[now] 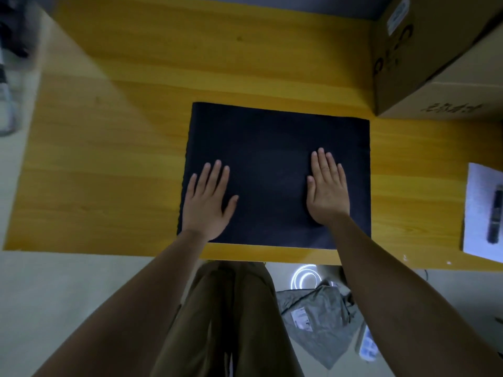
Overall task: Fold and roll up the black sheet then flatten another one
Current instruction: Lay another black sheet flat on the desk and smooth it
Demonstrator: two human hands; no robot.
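Rectangular black sheet is laid flat on the yellow wood-grain table, near its front edge. Left hand is pressed palm-down on the sheet's left part, fingers spread, nothing gripped; right hand is likewise flat and released on its right part. Brown cardboard box and white paper with a dark pen are seen at far right.

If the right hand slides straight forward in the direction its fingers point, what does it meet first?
The right hand lies flat on the black sheet, fingers pointing away and slightly left. It would first cross the sheet's far edge onto bare wooden table. The cardboard box sits further right, probably off that line.
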